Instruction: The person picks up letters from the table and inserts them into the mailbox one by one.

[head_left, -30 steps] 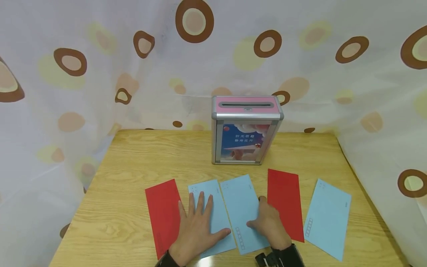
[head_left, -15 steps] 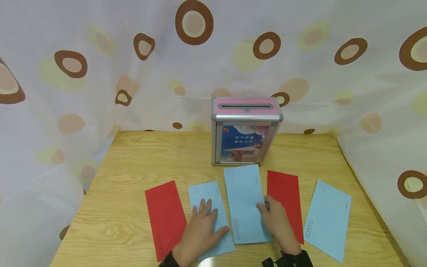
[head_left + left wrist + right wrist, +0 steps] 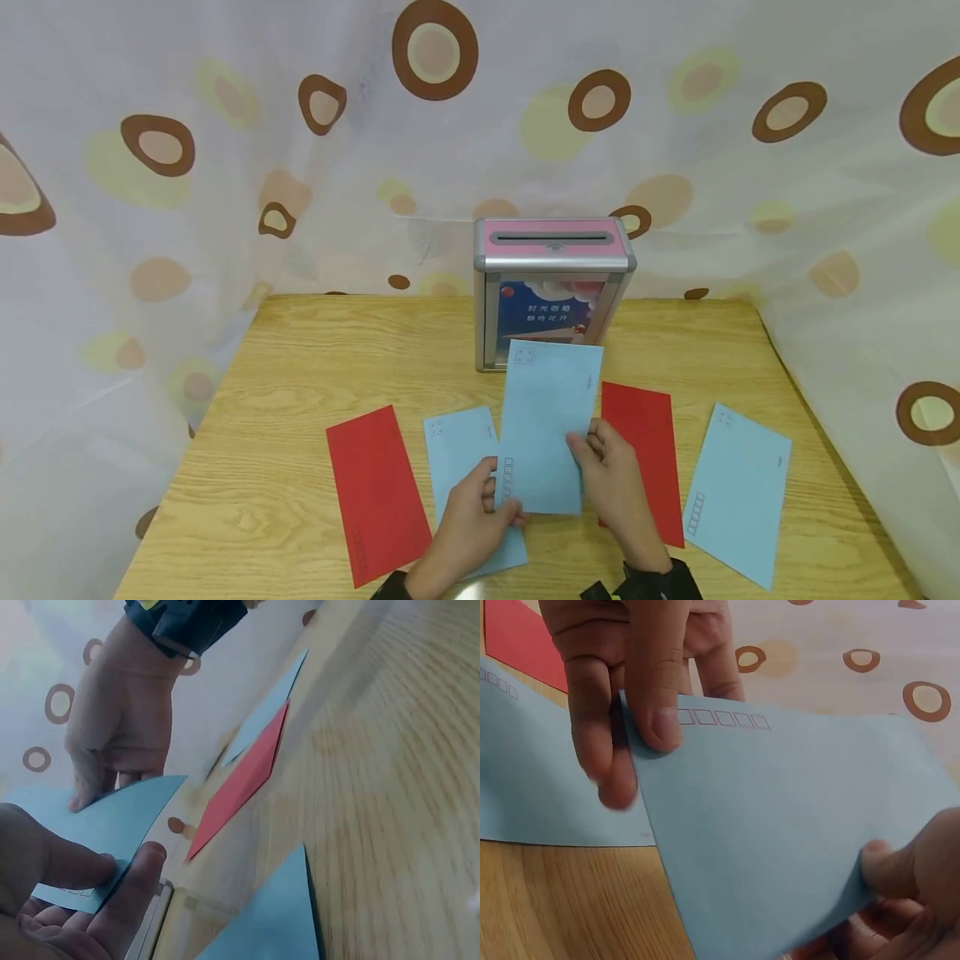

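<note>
A light blue envelope (image 3: 551, 417), printed with small boxes, is held up off the table between both hands. My left hand (image 3: 472, 512) pinches its lower left corner, thumb on the front and fingers behind. On the right edge, my right hand (image 3: 611, 467) grips it between thumb and fingers. The right wrist view shows the left thumb pressed beside the row of boxes on the envelope (image 3: 780, 802). Under the left hand lies another blue envelope (image 3: 457, 450), partly covered. Behind the held envelope stands a pink and silver letter box (image 3: 555, 250) with a slot on top.
A red envelope (image 3: 378, 500) lies at the left of the wooden table (image 3: 337, 350). Right of the hands are a second red envelope (image 3: 645, 450) and a further blue envelope (image 3: 738, 492). A patterned curtain (image 3: 375, 150) hangs behind and around the table.
The right hand has lifted the blue envelope off the table. My left hand, flat on the neighbouring envelope before, has come over and taken its lower left corner.
</note>
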{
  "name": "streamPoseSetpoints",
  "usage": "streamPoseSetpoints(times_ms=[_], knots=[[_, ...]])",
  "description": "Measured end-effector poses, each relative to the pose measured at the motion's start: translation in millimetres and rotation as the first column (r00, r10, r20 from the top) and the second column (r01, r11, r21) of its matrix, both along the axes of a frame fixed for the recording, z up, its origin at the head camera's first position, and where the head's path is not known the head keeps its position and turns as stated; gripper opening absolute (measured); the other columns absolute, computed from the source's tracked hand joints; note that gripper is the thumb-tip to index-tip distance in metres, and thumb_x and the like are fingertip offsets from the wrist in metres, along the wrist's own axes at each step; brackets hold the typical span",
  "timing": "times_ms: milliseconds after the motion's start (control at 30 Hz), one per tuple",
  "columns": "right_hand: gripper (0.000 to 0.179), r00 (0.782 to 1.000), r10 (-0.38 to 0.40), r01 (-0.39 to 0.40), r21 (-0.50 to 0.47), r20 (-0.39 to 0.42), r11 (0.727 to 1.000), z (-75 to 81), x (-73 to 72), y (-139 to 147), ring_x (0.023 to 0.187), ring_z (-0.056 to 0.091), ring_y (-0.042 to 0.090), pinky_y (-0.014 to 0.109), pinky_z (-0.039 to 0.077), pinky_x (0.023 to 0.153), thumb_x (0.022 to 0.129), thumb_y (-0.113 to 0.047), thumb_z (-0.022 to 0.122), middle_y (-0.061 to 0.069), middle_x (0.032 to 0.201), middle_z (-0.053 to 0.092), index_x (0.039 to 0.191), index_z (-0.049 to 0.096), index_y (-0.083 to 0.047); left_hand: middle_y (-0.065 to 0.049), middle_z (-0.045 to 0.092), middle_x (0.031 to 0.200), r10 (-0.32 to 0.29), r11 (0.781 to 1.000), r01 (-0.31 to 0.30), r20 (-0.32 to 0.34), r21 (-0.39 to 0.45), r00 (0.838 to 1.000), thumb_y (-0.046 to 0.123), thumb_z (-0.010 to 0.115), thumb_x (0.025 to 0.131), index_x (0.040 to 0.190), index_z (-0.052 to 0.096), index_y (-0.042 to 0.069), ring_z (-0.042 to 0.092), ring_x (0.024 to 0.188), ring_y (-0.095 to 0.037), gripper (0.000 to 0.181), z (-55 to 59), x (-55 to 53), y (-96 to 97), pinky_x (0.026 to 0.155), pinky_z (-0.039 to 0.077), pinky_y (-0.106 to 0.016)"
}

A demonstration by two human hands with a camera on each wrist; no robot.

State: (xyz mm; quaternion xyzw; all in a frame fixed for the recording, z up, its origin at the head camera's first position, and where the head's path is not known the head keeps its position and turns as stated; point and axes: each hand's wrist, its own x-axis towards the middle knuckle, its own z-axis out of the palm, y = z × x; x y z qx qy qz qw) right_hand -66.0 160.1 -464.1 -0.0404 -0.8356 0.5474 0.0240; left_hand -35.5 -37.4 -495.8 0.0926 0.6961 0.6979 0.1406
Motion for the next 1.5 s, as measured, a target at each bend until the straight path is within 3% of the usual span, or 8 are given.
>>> streamPoseSetpoints(times_ms=[133, 367, 600, 900, 1067, 1167, 1333, 1500], knots=[[0.020, 0.999, 0.028, -0.033, -0.110, -0.041, 0.993, 3.0, -2.1, -0.7, 0.087, 0.067, 0.017, 0.023, 0.055, 0.074, 0.095, -0.014, 0.064, 0.014, 0.098, 0.071, 0.110, 0.062, -0.001, -0.014, 0.072, 0.105, 0.042, 0.996, -0.047, -0.069, -0.080, 0.997, -0.011, 0.060, 0.087, 0.120, 0.054, 0.005, 0.070, 0.088, -0.015, 0.037, -2.1, -2.2, -4.2, 0.070, 0.060, -0.035], [0.026, 0.995, -0.016, -0.005, -0.202, -0.101, 0.979, 19.4, -9.9, 3.9, 0.089, 0.066, 0.018, 0.017, 0.054, 0.078, 0.093, -0.015, 0.066, 0.017, 0.104, 0.068, 0.114, 0.061, -0.001, -0.014, 0.071, 0.108, 0.023, 0.981, -0.049, -0.132, -0.190, 0.991, -0.007, 0.060, 0.088, 0.122, 0.056, 0.005, 0.068, 0.090, -0.010, 0.036, -7.5, -6.3, -9.5, 0.070, 0.057, -0.025], [0.025, 0.977, 0.019, -0.060, -0.188, -0.211, 0.980, 43.5, -19.9, 11.2, 0.091, 0.066, 0.017, 0.017, 0.053, 0.081, 0.093, -0.012, 0.066, 0.015, 0.105, 0.067, 0.115, 0.061, 0.000, -0.019, 0.069, 0.113, -0.019, 0.985, 0.000, -0.107, -0.174, 0.994, -0.008, 0.057, 0.091, 0.126, 0.056, 0.002, 0.069, 0.089, -0.013, 0.037, -9.8, -4.5, -15.4, 0.069, 0.059, -0.027], [0.020, 0.924, 0.108, -0.152, -0.095, -0.366, 0.984, 75.2, -27.5, 15.8, 0.083, 0.062, 0.017, 0.018, 0.052, 0.070, 0.091, -0.004, 0.066, 0.010, 0.093, 0.069, 0.111, 0.066, -0.004, -0.010, 0.071, 0.111, -0.058, 0.946, -0.029, -0.256, -0.322, 0.965, 0.002, 0.060, 0.093, 0.119, 0.063, 0.008, 0.067, 0.092, -0.013, 0.026, -4.6, -25.2, -26.7, 0.074, 0.057, -0.026], [0.019, 0.862, 0.114, -0.142, -0.018, -0.494, 0.990, 100.2, -34.6, 19.6, 0.082, 0.063, 0.015, 0.016, 0.053, 0.074, 0.088, 0.004, 0.067, 0.002, 0.096, 0.069, 0.106, 0.066, -0.001, 0.000, 0.071, 0.109, -0.106, 0.901, -0.123, -0.486, -0.416, 0.867, 0.006, 0.060, 0.095, 0.114, 0.066, 0.014, 0.064, 0.095, -0.005, 0.022, 21.4, -56.6, -21.9, 0.078, 0.057, -0.030], [0.022, 0.798, 0.109, -0.140, -0.007, -0.593, 0.990, 117.0, -37.6, 21.1, 0.083, 0.064, 0.015, 0.016, 0.053, 0.079, 0.083, 0.014, 0.066, 0.003, 0.096, 0.069, 0.103, 0.066, 0.004, 0.001, 0.070, 0.110, -0.120, 0.888, -0.188, -0.604, -0.421, 0.788, 0.002, 0.060, 0.094, 0.119, 0.065, 0.015, 0.062, 0.097, -0.004, 0.029, 42.8, -73.5, -17.5, 0.079, 0.057, -0.031], [0.026, 0.685, 0.117, -0.178, -0.009, -0.719, 0.984, 143.2, -40.5, 21.2, 0.082, 0.064, 0.016, 0.018, 0.053, 0.082, 0.076, 0.024, 0.064, 0.006, 0.094, 0.069, 0.100, 0.065, 0.012, -0.001, 0.069, 0.115, -0.129, 0.874, -0.259, -0.711, -0.411, 0.691, -0.003, 0.061, 0.093, 0.124, 0.062, 0.013, 0.060, 0.105, -0.005, 0.035, 79.8, -92.9, -14.1, 0.087, 0.055, -0.030], [0.022, 0.573, 0.081, -0.308, -0.123, -0.815, 0.943, 171.9, -40.4, 18.5, 0.086, 0.066, 0.021, 0.023, 0.053, 0.086, 0.074, 0.028, 0.062, 0.015, 0.093, 0.071, 0.095, 0.059, 0.023, -0.006, 0.069, 0.112, -0.115, 0.879, -0.324, -0.816, -0.349, 0.566, -0.006, 0.057, 0.093, 0.123, 0.062, 0.008, 0.061, 0.105, -0.009, 0.033, 115.7, -106.0, -9.0, 0.090, 0.053, -0.024]])
